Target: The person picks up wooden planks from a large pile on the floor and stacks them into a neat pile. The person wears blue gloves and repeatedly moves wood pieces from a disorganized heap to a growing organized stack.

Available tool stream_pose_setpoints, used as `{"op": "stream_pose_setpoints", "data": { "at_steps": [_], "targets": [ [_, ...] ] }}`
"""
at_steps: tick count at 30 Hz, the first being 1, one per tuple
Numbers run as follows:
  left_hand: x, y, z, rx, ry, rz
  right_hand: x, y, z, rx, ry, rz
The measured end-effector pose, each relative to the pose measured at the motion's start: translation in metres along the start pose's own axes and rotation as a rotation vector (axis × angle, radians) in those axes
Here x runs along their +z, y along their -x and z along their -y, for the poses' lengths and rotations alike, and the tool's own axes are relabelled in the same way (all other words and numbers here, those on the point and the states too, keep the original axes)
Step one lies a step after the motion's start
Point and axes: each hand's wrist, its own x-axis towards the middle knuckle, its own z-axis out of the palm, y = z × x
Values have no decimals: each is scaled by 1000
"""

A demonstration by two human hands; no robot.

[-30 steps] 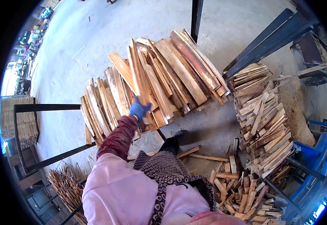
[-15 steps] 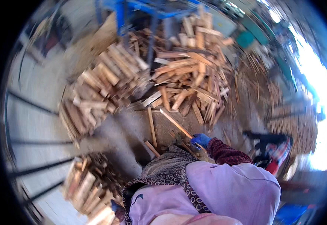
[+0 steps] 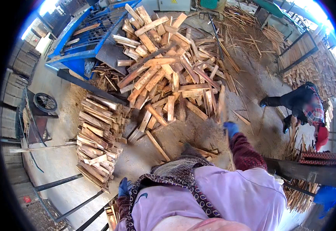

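My right hand point(image 3: 230, 128), in a blue glove, reaches forward and is closed round a narrow wooden stick point(image 3: 230, 156). The stick runs nearly straight away from me, its far part blurred beyond the hand. Ahead lies a large loose heap of split wood pieces point(image 3: 156, 79). My left hand point(image 3: 124, 187), also blue-gloved, hangs low at my left side with fingers apart and nothing in it. Close to it stands a neat stack of wood pieces point(image 3: 98, 140). Another stick point(image 3: 157, 145) lies on the floor before me.
A blue metal frame point(image 3: 75, 46) stands at the far left, with a wheeled cart point(image 3: 41, 109) nearer. At right a person in a red cap point(image 3: 310, 106) bends over sticks. Metal bars point(image 3: 58, 182) cross at lower left; more stacked wood point(image 3: 310, 61) stands far right.
The view has shifted and sharpened. My right hand has moved right and forward, swinging the stick from a leftward slant to nearly straight ahead. My left hand shows more fully.
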Motion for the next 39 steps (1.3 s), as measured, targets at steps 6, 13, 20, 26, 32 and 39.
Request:
{"op": "stream_pose_setpoints", "data": {
  "at_steps": [6, 13, 20, 26, 32, 39],
  "targets": [
    [45, 8, -108, 8, -67, 45, -70, -172, 60, 398, -639, -364],
    [115, -147, -217, 8, -67, 204, 24, -198, 13, -59, 600, 318],
    [134, -222, -363, 57, 0, 115, 87, -182, 136, 378, 102, 334],
    [201, -251, -415, 68, 16, 206, 77, -391, 169, 240, 368, 400],
    [252, -192, -416, -104, 0, 177, 114, -561, 324, -81, 300, 323],
    [326, -153, -421, -231, 168, 131, 214, -760, 442, -671, 858, 112]
  ]
}}
